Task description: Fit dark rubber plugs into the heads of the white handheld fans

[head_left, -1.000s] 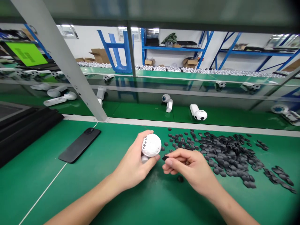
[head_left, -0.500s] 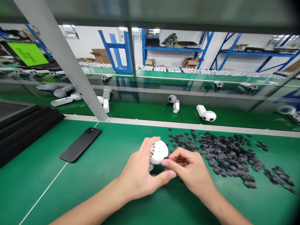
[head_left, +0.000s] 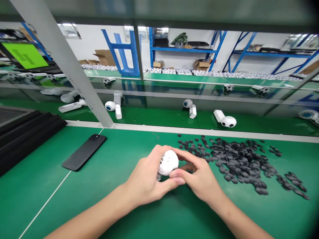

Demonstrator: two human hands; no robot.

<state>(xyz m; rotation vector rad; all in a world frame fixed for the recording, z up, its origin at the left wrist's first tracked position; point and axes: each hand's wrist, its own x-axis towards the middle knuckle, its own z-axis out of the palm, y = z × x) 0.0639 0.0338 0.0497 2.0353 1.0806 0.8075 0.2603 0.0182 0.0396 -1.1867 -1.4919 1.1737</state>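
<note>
A white round plastic housing [head_left: 169,162] with dark slots on its left side is held between my two hands above the green tabletop. My left hand [head_left: 146,181] wraps around its left side, fingers over the top and thumb stretched below it. On the opposite side, my right hand [head_left: 200,177] is closed on the housing, fingertips at the upper edge and thumb against the lower right rim. A dark patch shows at that rim beside the thumb; most of it is hidden. Loose black plastic pieces [head_left: 239,159] lie heaped to the right of my hands.
A black phone [head_left: 86,152] lies at left, near black layered material [head_left: 32,139]. Beyond the white table edge, a green conveyor belt [head_left: 154,118] carries white handled units, one with a football-patterned head [head_left: 228,121]. A grey post [head_left: 74,73] rises at left.
My right fingers have moved from a pinch beside the housing to its upper right edge, with the thumb at the lower rim. The units on the belt have shifted right.
</note>
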